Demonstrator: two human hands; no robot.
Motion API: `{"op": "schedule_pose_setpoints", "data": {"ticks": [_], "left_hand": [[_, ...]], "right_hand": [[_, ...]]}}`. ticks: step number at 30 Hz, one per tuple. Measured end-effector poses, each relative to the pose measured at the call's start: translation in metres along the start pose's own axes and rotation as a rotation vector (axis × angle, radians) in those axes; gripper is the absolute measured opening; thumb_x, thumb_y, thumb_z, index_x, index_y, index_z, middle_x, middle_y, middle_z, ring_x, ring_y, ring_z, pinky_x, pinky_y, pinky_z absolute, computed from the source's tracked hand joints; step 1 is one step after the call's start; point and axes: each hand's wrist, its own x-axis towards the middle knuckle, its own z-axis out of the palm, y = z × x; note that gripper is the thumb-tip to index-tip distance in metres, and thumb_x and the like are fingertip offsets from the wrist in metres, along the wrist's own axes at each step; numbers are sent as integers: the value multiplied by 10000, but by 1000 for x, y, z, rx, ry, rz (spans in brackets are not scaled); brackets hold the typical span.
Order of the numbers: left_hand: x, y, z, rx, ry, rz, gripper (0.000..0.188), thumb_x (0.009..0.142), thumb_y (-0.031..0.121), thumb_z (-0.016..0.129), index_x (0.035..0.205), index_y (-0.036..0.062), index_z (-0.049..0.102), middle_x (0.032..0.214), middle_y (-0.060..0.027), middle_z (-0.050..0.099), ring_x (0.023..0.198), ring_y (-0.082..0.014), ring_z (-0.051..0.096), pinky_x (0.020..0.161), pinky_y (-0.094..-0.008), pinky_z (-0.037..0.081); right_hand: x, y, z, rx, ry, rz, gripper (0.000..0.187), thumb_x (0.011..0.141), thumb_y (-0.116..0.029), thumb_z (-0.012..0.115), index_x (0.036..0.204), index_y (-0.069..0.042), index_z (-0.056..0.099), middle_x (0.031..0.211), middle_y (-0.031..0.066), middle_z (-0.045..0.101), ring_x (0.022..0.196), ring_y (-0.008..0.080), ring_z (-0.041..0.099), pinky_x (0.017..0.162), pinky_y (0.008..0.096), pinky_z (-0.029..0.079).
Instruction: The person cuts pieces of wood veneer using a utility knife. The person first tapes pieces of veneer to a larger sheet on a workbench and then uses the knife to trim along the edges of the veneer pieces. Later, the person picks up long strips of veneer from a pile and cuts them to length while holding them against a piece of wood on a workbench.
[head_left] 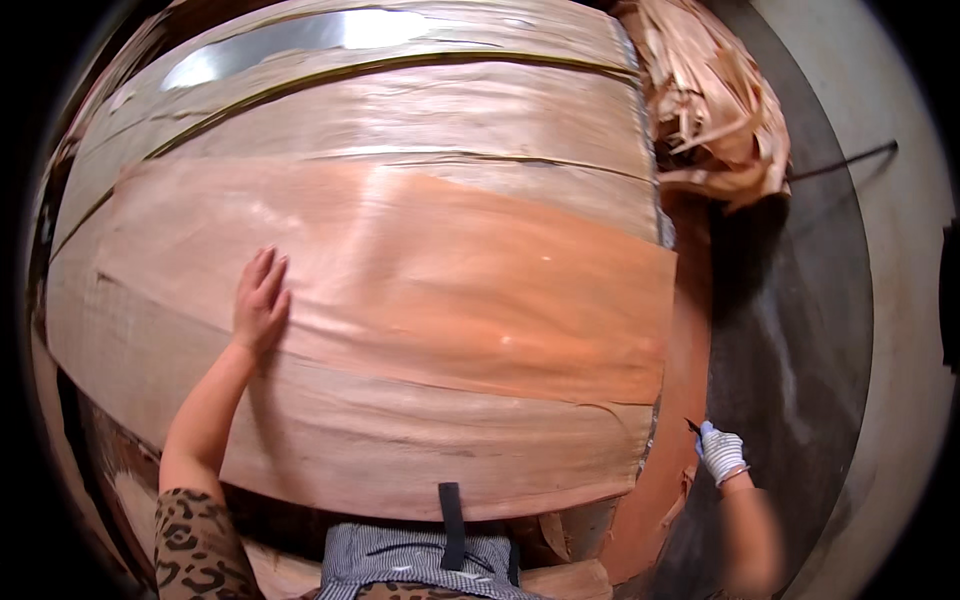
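Note:
A broad orange-tan sheet of wood veneer (480, 280) lies across a wide stack of paler veneer sheets (430, 440). My bare left hand (262, 305) rests flat on the left part of the orange-tan sheet, fingers stretched out. At the right, beyond the stack's edge, my right hand (720, 455) wears a white striped glove. Its fingers are closed around a small dark pointed tool (693, 427), whose exact kind is too small to make out. That hand is apart from the sheet, near its lower right corner.
Crumpled veneer strips (710, 100) are heaped at the upper right. A thin dark rod (845, 161) juts out beside them. Long gaps cross the far part of the stack, where a shiny silvery patch (290, 48) shows. A black strap (452, 525) hangs over the near edge, before my checked apron (350, 555).

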Motion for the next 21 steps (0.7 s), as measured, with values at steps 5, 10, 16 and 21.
{"op": "schedule_pose_setpoints", "data": {"ticks": [5, 10, 16, 21], "left_hand": [[-14, -27, -4, 18, 83, 0, 437, 704, 126, 568, 1131, 48, 529, 1222, -174, 442, 1169, -313, 379, 989, -411, 285], [1, -50, 12, -234, 93, 47, 404, 753, 196, 577, 1134, 75, 516, 1226, -132, 435, 1155, -286, 390, 977, -391, 305], [13, -341, -48, -295, 351, -16, 307, 790, 111, 487, 1077, 10, 532, 1103, -168, 528, 1053, -302, 476, 925, -379, 361], [-10, -579, -108, -61, 344, -327, 450, 786, 170, 546, 1201, 35, 440, 1223, -154, 449, 1135, -292, 418, 960, -336, 331]], "right_hand": [[52, -245, -175, 440, 709, -487, 123, 738, -124, 557, 859, -110, 540, 606, 133, 559, 475, 319, 536, 436, 417, 424], [59, -518, -314, 684, 632, -893, 99, 793, -146, 504, 862, -75, 499, 768, 166, 569, 681, 352, 546, 558, 422, 437], [45, -610, -323, 559, 526, -685, 163, 794, -179, 524, 916, -74, 542, 841, 141, 582, 766, 330, 556, 641, 414, 451], [80, -695, -416, 292, 455, -746, 141, 793, -160, 511, 918, -101, 485, 697, 168, 571, 630, 354, 553, 549, 463, 420]]}}
